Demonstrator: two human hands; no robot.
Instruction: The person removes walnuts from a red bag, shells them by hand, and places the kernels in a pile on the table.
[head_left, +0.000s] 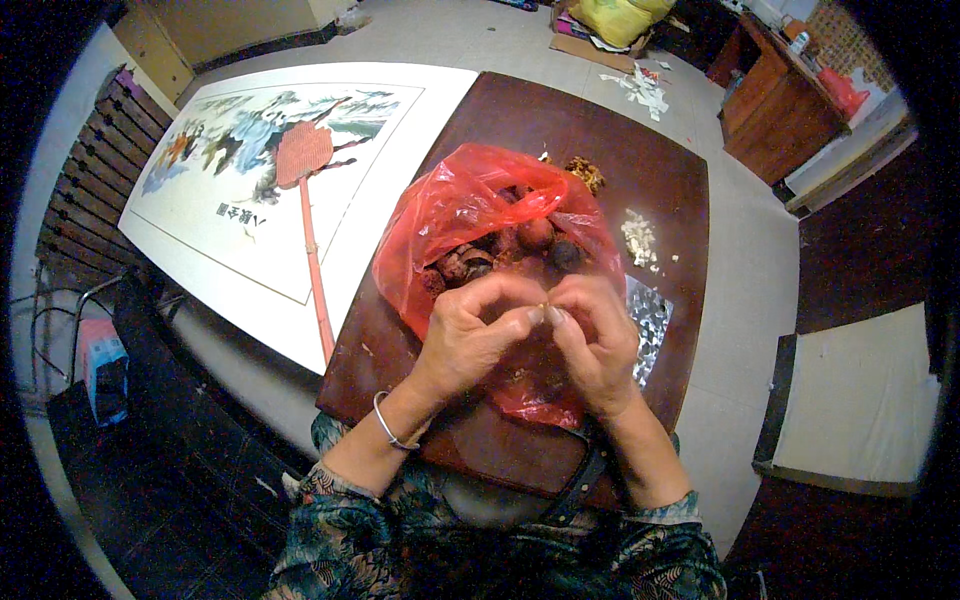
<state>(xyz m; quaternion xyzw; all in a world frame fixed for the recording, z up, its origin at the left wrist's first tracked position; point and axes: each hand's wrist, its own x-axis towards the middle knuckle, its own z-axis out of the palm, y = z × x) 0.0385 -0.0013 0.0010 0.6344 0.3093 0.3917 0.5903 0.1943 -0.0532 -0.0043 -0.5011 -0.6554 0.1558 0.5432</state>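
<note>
Over the near side of a red plastic bag (465, 176), my left hand (476, 326) and my right hand (596, 337) meet at the fingertips. Thumbs and forefingers pinch a tiny yellowish piece (546, 306) between them; what it is cannot be made out. Dark, round, rough-skinned items (454, 266), perhaps dried fruits or nuts, fill the open bag behind my hands. A small pile of whitish bits (639, 238) lies right of the bag on the dark wooden table (667, 165). Brown scraps (586, 174) lie beyond the bag. A silver bracelet circles my left wrist.
On the left, a pink fly swatter (305, 157) lies across a white tabletop (202, 232) with a painted picture. A patterned sheet (651, 322) is partly behind my right hand. Paper scraps (643, 91) litter the floor near a wooden desk (784, 112).
</note>
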